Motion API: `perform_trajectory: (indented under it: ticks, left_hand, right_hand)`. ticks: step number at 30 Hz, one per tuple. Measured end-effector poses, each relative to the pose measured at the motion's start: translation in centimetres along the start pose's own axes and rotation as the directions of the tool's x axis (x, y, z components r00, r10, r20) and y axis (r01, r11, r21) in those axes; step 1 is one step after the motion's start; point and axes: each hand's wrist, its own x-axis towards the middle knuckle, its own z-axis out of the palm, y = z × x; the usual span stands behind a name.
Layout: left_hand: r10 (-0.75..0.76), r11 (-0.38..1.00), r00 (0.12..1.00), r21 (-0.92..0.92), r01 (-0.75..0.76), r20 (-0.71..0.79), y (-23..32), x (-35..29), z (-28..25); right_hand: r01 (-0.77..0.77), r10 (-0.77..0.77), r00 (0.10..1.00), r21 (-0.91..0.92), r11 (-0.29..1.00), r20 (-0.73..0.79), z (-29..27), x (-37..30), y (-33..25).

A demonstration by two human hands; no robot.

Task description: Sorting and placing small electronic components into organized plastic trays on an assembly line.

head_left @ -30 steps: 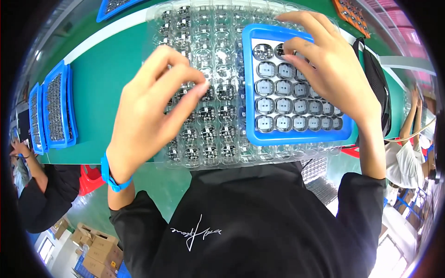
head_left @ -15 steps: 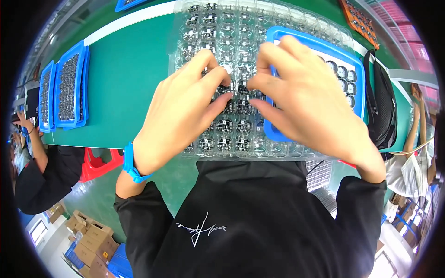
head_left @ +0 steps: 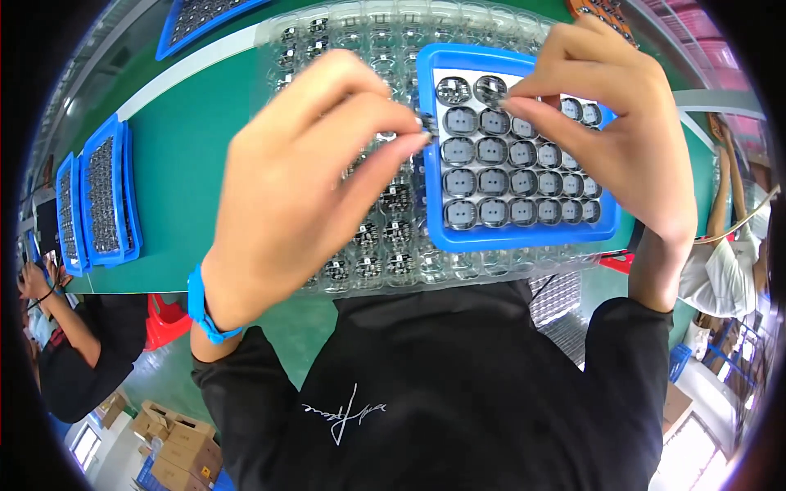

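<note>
My left hand [head_left: 303, 172] is closed in a pinch on a small dark circuit board [head_left: 427, 124], held at the left rim of a blue tray [head_left: 429, 188]. Rows of round black-rimmed housings [head_left: 492, 151] sit on a white sheet in that tray. Over its top row my right hand [head_left: 610, 106] pinches at the edge of another small circuit board [head_left: 489, 88], which sits at the second housing; the fingertips partly cover it. The top-left housing [head_left: 453, 91] also shows a board inside. Beneath lies a clear plastic blister tray [head_left: 360, 282] with several circuit boards in its pockets.
Two blue trays [head_left: 102, 196] full of small parts lie on the green table [head_left: 180, 164] at the left. Another blue tray [head_left: 196, 24] is at the far edge. An orange tray [head_left: 602, 18] stands far right. A person's arm [head_left: 70, 323] shows at the left, near a red stool [head_left: 166, 321].
Both hands have left the blister tray's pockets. The right moved up and right over the housings, and the left moved to the blue tray's edge with a board. The blue tray appears further left.
</note>
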Motion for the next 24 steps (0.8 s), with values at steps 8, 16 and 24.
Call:
perform_trajectory:
  ticks: [8, 16, 24]
  left_hand:
    - [0.060, 0.991, 0.991, -0.126, -0.045, 0.118, -0.9, 1.8, 3.2]
    - [0.058, 0.993, 0.988, -0.107, -0.042, 0.146, -0.9, 2.6, 4.3]
    - [0.087, 0.995, 0.980, -0.073, -0.075, 0.179, -0.7, 2.9, 4.3]
  right_hand:
    - [0.048, -0.046, 0.998, -0.075, 0.996, 0.032, 1.8, -1.5, 1.5]
    - [0.060, -0.044, 0.995, -0.192, 0.980, 0.086, 2.0, -1.3, 1.5]
    - [0.095, -0.074, 0.994, -0.276, 0.956, 0.086, 2.0, -1.3, 0.9]
